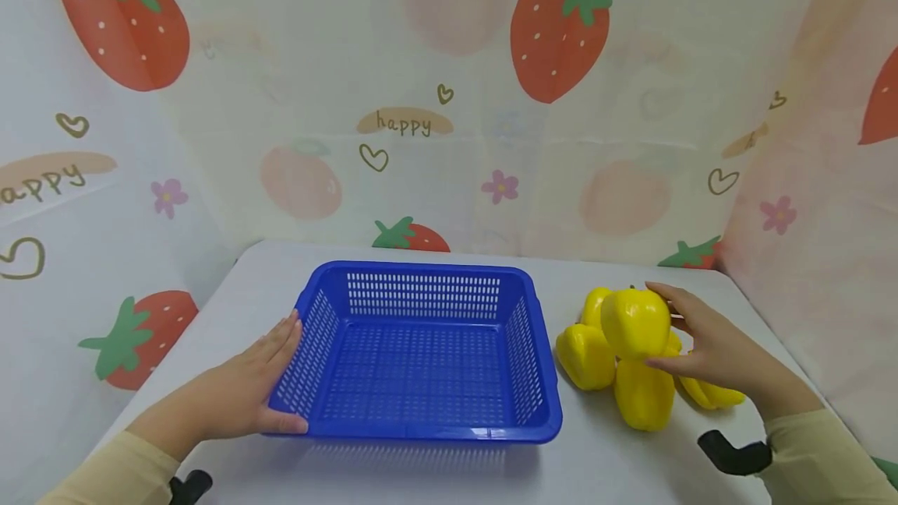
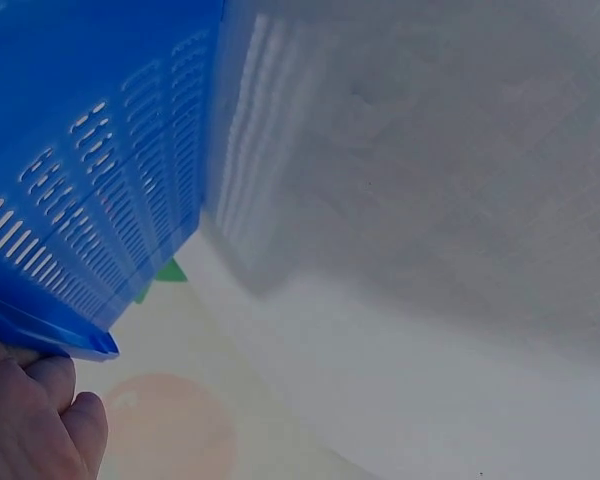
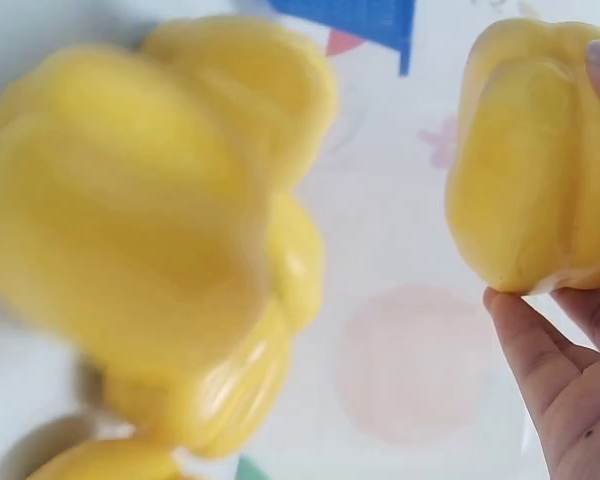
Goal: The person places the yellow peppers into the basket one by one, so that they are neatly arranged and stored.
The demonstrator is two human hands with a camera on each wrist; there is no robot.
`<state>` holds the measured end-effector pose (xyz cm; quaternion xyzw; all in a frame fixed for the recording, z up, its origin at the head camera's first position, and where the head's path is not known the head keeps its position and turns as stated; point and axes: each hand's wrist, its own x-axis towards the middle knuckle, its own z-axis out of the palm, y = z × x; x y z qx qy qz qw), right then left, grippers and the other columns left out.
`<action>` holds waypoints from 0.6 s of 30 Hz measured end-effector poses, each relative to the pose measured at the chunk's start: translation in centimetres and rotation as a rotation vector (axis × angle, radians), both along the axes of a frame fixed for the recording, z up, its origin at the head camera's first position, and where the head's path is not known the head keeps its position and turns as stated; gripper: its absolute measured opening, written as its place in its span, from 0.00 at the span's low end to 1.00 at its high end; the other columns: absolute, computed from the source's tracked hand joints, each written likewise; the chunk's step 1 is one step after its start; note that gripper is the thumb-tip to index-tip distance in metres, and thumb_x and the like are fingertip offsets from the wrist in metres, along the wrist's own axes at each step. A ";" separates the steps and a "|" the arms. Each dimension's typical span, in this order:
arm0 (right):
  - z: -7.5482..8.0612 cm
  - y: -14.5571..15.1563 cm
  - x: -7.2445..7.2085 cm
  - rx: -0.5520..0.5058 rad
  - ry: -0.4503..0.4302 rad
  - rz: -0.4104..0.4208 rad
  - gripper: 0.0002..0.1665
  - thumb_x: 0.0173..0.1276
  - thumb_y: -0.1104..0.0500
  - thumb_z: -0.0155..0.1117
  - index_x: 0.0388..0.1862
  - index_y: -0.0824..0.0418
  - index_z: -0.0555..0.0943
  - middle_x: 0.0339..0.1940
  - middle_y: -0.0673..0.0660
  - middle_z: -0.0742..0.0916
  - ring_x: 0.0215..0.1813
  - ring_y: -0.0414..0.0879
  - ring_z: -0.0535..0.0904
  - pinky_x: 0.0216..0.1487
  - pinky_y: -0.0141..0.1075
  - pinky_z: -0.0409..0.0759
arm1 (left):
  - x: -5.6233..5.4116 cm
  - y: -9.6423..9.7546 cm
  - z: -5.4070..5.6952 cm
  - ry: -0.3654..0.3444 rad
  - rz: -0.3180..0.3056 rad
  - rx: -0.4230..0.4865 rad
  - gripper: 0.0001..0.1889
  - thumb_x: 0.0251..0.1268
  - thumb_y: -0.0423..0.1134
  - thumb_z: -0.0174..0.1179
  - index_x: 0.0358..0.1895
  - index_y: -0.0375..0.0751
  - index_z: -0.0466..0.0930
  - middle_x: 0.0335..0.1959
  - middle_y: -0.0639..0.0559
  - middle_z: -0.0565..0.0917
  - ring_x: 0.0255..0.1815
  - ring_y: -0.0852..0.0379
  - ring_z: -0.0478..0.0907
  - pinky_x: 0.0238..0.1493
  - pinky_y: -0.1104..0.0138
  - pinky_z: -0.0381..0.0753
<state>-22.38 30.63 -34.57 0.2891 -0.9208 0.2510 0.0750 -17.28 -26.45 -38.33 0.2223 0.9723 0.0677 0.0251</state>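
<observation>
A blue plastic basket (image 1: 421, 380) with slotted walls stands on the white table. At its left side, my left hand (image 1: 242, 380) holds the rim, fingers along the edge and thumb on the near corner. The left wrist view shows fingers (image 2: 55, 400) bent at the lip of the basket (image 2: 110, 190). My right hand (image 1: 722, 349) grips a yellow bell pepper (image 1: 634, 323) from the right, thumb below and fingers above. That pepper (image 3: 530, 160) is raised over several other yellow bell peppers (image 1: 644, 396) grouped to the right of the basket.
The white tabletop (image 1: 603, 466) extends around the basket and peppers. Behind and at both sides hangs a cloth backdrop (image 1: 449, 201) printed with strawberries, hearts and flowers. Black straps or mounts (image 1: 737, 454) show at both wrists.
</observation>
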 end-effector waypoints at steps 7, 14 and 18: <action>1.1 -2.7 -1.6 -0.006 -0.058 0.038 0.58 0.50 0.50 0.73 0.72 0.60 0.49 0.67 0.62 0.65 0.62 0.56 0.65 0.56 0.50 0.69 | 0.1 0.0 0.1 0.006 0.002 -0.009 0.64 0.39 0.77 0.52 0.70 0.30 0.43 0.73 0.37 0.43 0.72 0.40 0.43 0.65 0.47 0.55; 2.2 -5.6 -3.4 -0.020 -0.075 0.086 0.58 0.50 0.48 0.73 0.73 0.55 0.49 0.68 0.59 0.64 0.63 0.53 0.65 0.59 0.51 0.68 | 0.0 0.1 0.1 0.014 0.008 -0.016 0.65 0.38 0.79 0.50 0.71 0.31 0.42 0.73 0.38 0.43 0.72 0.41 0.42 0.65 0.48 0.54; 2.8 -7.6 -4.1 -0.034 -0.127 0.112 0.58 0.51 0.48 0.73 0.73 0.54 0.48 0.68 0.57 0.63 0.64 0.53 0.64 0.61 0.51 0.67 | 0.1 0.1 0.1 0.000 0.021 -0.010 0.65 0.37 0.79 0.49 0.71 0.32 0.41 0.73 0.38 0.43 0.72 0.41 0.43 0.65 0.47 0.55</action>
